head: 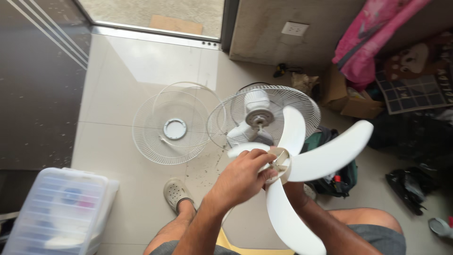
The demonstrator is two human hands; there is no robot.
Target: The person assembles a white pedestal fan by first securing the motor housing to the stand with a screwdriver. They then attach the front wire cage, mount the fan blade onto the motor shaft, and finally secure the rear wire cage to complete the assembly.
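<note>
My left hand (239,178) grips the hub of a white fan blade (325,153) held up in front of me. Its several blades spread outward from the hub. My right hand is hidden behind the hub, and only its forearm (321,224) shows reaching up to it. Beyond the blade stands the fan body (257,117) with its motor and shaft inside the rear wire guard (302,101). The loose front wire guard (172,127) lies flat on the tiled floor to the left of the fan.
A clear plastic storage box (59,210) sits at lower left. My foot in a grey clog (176,192) rests on the floor. A dark bag (337,177), a cardboard box (347,97), pink fabric (373,33) and clutter crowd the right side. A wall socket (295,29) is behind.
</note>
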